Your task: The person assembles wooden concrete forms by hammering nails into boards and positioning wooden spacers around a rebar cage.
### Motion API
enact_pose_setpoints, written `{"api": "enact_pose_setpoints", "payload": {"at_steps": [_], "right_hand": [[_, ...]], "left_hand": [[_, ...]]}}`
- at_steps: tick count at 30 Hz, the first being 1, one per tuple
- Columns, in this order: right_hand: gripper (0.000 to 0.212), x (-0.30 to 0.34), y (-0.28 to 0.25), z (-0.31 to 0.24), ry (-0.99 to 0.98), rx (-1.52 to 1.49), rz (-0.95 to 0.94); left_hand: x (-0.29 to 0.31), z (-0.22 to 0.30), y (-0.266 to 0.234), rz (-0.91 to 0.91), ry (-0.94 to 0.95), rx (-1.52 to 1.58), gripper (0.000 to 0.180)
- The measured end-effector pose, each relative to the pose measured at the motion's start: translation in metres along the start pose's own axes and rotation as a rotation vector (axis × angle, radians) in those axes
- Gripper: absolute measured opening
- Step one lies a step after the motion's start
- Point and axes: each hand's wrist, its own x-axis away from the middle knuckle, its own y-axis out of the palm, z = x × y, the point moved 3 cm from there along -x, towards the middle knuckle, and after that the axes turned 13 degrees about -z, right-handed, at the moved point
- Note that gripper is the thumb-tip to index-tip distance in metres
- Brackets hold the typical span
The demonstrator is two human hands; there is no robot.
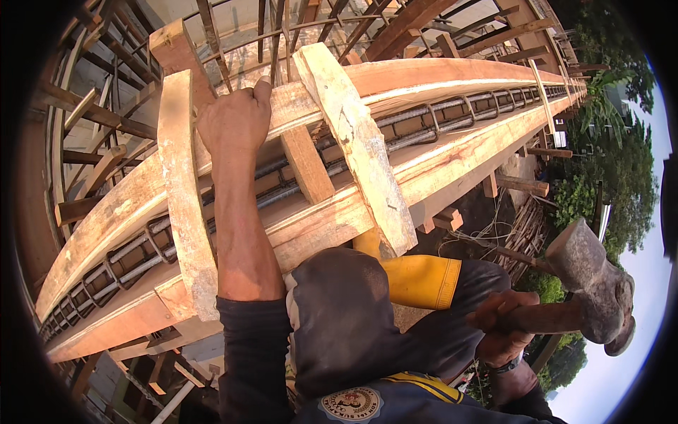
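My left hand (236, 116) is closed over the top of the far form board (424, 74); its fingertips are hidden behind the edge. On the right, my right hand (500, 321) grips the wooden handle of a heavy hammer (593, 286), its worn metal head raised at the upper right of that hand. A rebar cage (434, 121) lies between the far board and the near form board (452, 157). Two rough planks cross the boards: a left plank (182, 191) beside my left forearm and a right plank (360, 141). A short wood block (307, 164) spans the gap between them.
My bent leg (346, 311) and a yellow-trimmed trouser part (424, 279) lie close against the near board. Timber props (106, 169) and upright rebars (275, 35) crowd the far side. Trees (600, 155) and a stack of sticks (526, 233) are below on the right.
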Motion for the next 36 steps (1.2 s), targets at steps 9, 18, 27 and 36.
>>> {"api": "enact_pose_setpoints", "payload": {"at_steps": [9,18,27,36], "right_hand": [[0.065,-0.005,-0.018,0.015,0.063,0.004,-0.126],[0.035,-0.018,-0.008,0.022,0.076,0.173,-0.216],[0.041,-0.024,-0.013,0.025,-0.038,-0.03,-0.249],[0.045,-0.035,-0.001,0.035,0.179,0.284,-0.301]], "left_hand": [[0.0,0.001,0.004,0.038,0.029,0.011,0.067],[0.0,0.0,0.002,0.023,0.049,-0.001,0.069],[-0.001,-0.001,0.002,0.021,0.043,-0.01,0.068],[-0.002,0.0,-0.005,0.033,0.039,-0.058,0.066]]}}
